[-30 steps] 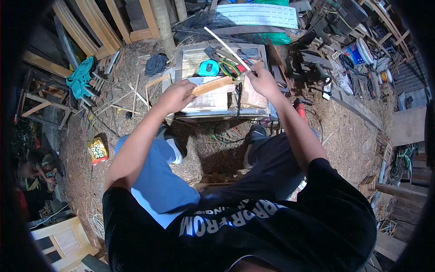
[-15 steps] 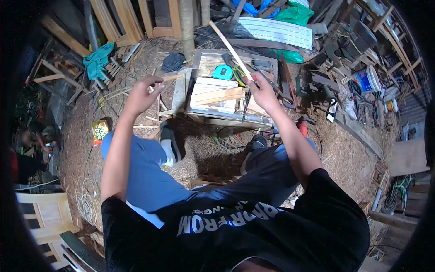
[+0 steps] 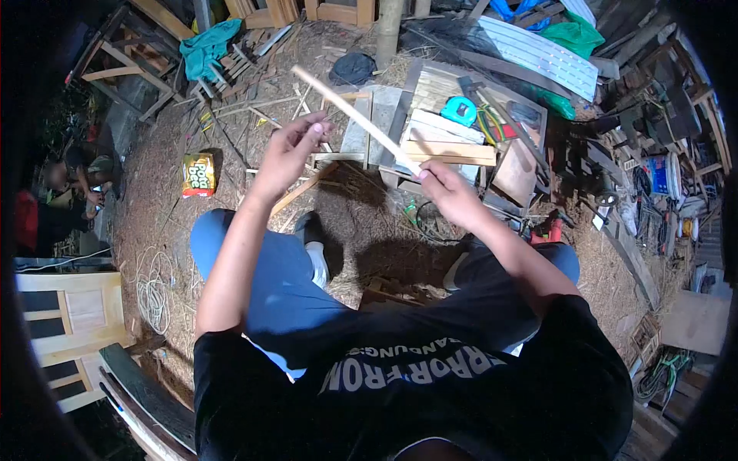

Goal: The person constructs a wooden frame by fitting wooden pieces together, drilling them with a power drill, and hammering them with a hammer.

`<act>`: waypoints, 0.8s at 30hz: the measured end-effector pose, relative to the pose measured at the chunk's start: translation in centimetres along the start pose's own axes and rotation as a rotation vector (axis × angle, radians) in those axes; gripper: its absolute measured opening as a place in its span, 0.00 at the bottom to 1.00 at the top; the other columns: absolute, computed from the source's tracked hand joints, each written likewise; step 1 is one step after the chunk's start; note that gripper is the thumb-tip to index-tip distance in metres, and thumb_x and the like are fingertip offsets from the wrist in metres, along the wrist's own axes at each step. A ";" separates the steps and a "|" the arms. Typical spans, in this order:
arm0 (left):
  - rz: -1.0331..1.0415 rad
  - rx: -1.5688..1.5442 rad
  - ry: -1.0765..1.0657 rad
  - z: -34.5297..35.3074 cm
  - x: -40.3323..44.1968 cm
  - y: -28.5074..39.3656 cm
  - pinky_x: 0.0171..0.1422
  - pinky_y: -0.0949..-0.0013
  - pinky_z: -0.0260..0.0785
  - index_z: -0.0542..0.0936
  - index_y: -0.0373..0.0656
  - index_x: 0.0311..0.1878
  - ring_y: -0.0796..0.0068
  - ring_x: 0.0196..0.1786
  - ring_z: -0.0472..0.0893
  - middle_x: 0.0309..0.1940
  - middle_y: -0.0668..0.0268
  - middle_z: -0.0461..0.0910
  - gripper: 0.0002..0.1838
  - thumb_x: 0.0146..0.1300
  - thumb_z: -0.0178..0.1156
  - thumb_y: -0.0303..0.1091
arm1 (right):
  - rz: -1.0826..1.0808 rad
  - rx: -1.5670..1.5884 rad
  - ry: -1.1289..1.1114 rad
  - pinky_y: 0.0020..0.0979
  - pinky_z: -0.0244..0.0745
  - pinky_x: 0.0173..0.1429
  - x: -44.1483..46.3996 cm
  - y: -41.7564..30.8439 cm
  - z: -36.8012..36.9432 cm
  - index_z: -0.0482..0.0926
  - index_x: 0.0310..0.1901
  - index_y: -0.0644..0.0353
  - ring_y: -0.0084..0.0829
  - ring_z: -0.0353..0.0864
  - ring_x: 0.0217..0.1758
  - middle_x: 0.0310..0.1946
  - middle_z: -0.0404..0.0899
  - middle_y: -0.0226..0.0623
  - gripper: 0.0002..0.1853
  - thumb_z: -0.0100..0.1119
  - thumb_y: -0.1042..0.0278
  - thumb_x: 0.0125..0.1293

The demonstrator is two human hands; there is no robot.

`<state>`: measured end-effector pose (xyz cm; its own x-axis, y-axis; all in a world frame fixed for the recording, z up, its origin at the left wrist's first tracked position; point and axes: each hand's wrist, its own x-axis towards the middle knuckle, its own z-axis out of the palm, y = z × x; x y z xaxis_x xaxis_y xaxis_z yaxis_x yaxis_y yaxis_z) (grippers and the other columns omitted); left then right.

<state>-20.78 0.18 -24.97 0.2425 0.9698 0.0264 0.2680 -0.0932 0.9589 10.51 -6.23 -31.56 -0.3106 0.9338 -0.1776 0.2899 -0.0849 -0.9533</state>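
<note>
My right hand (image 3: 452, 192) pinches the near end of a thin, pale wooden stick (image 3: 350, 114). The stick slants up and left across the view, in front of a low work table (image 3: 411, 77). To the left of the stick, my left hand (image 3: 288, 157) is raised with fingers loosely bent and the thumb a little apart. Nothing shows between its fingers. On the table lie short wooden strips (image 3: 453, 151), a turquoise tape measure (image 3: 459, 111) and dark tools, some partly overlapped.
A yellow snack bag (image 3: 199, 175) and a coil of rope (image 3: 154, 296) lie on the ground to the left. Scrap wood is scattered about. Tools and clutter crowd the right side. At far left another person (image 3: 84, 173) sits. A red power tool (image 3: 550, 229) lies by my right knee.
My view has turned, so the table now appears farther right. The stick has swung lower, pointing more to the left, toward my left hand. My right hand still grips it.
</note>
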 end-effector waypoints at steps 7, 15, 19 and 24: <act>-0.080 -0.315 0.094 1.4 -0.6 -0.4 0.53 0.69 0.79 0.79 0.36 0.58 0.74 0.48 0.85 0.46 0.62 0.85 0.16 0.76 0.59 0.37 | -0.155 -0.022 -0.052 0.28 0.71 0.42 0.1 0.0 2.3 0.75 0.50 0.62 0.22 0.74 0.34 0.31 0.78 0.31 0.11 0.52 0.62 0.78; -0.099 -0.281 0.139 -0.2 0.5 1.3 0.52 0.66 0.79 0.76 0.35 0.62 0.72 0.45 0.84 0.47 0.59 0.85 0.19 0.75 0.60 0.37 | -0.157 -0.115 0.063 0.29 0.73 0.44 -0.4 -1.2 0.0 0.78 0.50 0.60 0.21 0.77 0.37 0.34 0.81 0.32 0.11 0.58 0.62 0.76; -0.031 -0.314 0.213 0.2 0.7 2.8 0.52 0.64 0.81 0.71 0.32 0.65 0.66 0.45 0.87 0.45 0.53 0.86 0.22 0.73 0.62 0.31 | -0.201 -0.064 0.165 0.29 0.75 0.54 -0.4 -1.0 -3.2 0.79 0.51 0.61 0.23 0.81 0.46 0.40 0.84 0.34 0.11 0.57 0.63 0.76; 0.049 -0.363 0.160 2.6 1.6 4.4 0.57 0.59 0.81 0.67 0.30 0.68 0.60 0.53 0.86 0.52 0.47 0.84 0.22 0.75 0.56 0.26 | -0.248 0.072 0.242 0.32 0.76 0.52 -1.2 0.0 -6.1 0.79 0.49 0.61 0.26 0.82 0.46 0.41 0.84 0.36 0.11 0.59 0.63 0.74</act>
<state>-16.84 0.73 -21.47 0.0905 0.9917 0.0913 -0.0944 -0.0827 0.9921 16.40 -5.27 -29.90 -0.1380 0.9836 0.1166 0.1647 0.1388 -0.9765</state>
